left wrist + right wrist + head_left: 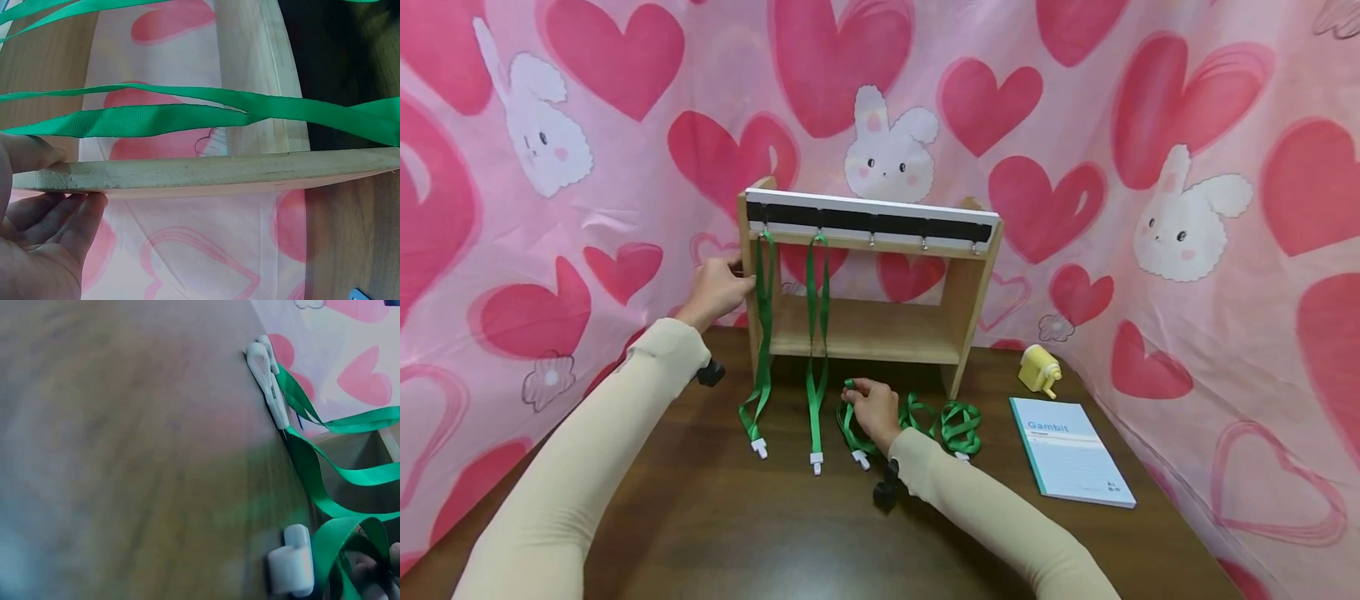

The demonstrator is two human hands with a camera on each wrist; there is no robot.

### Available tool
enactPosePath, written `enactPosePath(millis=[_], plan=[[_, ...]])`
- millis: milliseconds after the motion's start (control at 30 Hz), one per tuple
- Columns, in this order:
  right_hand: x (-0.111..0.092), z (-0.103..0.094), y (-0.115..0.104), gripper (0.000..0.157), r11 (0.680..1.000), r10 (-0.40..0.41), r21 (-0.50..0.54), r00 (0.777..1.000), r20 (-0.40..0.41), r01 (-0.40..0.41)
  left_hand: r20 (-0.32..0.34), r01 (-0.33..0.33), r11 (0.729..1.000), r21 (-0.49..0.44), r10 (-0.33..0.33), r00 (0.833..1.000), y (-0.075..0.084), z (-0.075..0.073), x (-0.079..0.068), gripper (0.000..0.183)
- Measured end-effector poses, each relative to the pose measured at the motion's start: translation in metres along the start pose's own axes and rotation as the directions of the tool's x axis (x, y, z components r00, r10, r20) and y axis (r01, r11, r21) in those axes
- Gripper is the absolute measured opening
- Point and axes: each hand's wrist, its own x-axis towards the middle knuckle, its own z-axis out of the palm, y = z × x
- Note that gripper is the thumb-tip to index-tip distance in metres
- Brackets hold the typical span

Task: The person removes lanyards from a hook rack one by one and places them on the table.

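Note:
My left hand [717,292] grips the left side panel of a small wooden shelf rack [865,329]. In the left wrist view its thumb lies on one face of the panel [187,170] and its fingers on the other. My right hand [874,410] pinches a green lanyard [848,429] low in front of the rack; this lanyard's white clip [861,459] dangles below. At the corner of the right wrist view, fingertips [395,555] show beside the green strap. One green lanyard [763,308] hangs from the leftmost hook, and another lanyard [812,333] from the second.
Three bare hooks [925,243] line the right part of the rack's black strip. Loosely bundled green lanyards [961,427] lie right of my right hand. Farther right are a yellow crank-handled gadget [1039,369] and a notebook [1071,450]. A heart-patterned cloth [880,50] encloses the table.

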Motion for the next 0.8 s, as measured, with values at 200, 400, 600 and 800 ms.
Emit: enactPosePath(millis=[200,400,600,800], plan=[[-0.003,-0.004,0.001,0.03,0.998,-0.041,-0.039,0.999,-0.018,0.041,0.001,0.012,1.0,-0.003,-0.012,1.0,0.0,0.0,0.001,0.045],[-0.007,-0.014,-0.007,0.039,0.995,-0.059,0.08,0.998,-0.013,0.06,-0.005,-0.006,1.0,-0.009,0.006,1.0,0.0,0.0,0.006,0.046],[-0.007,-0.037,-0.033,0.047,0.973,-0.157,0.164,0.987,-0.043,0.162,0.02,0.009,1.0,-0.025,-0.008,1.0,-0.003,0.001,0.005,0.047],[0.006,-0.069,-0.077,0.054,0.899,-0.315,0.285,0.943,-0.105,0.332,0.011,0.0,0.999,-0.042,0.0,1.0,-0.002,0.002,0.005,0.046]])
